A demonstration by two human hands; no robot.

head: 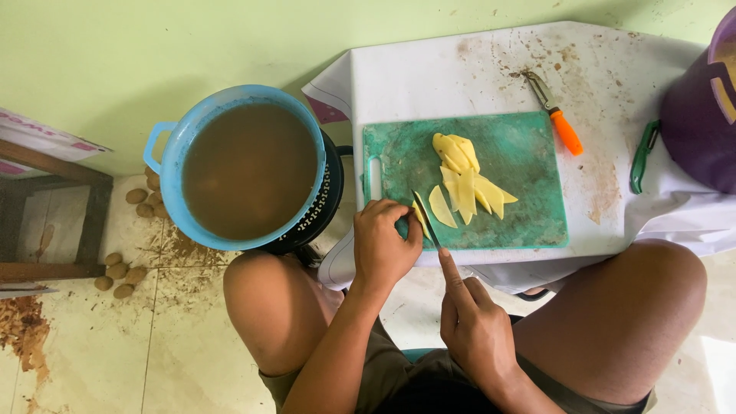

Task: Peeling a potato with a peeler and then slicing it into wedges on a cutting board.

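Observation:
A green cutting board [529, 165] lies on a white sheet, with a pile of yellow potato slices [466, 178] on it. My left hand [386, 245] pinches a small piece of potato [421, 220] at the board's near left edge. My right hand [471, 322] grips a knife [425, 217], index finger stretched along its spine, the blade resting against that piece. One loose slice [441, 207] lies just right of the blade.
A blue tub of brown water [247, 166] sits left of the board over a black basket [326, 203]. An orange-handled peeler [556, 113] lies beyond the board. A purple bucket [701, 115] stands at right. Small potatoes [119, 272] lie on the floor by a wooden frame [54, 222].

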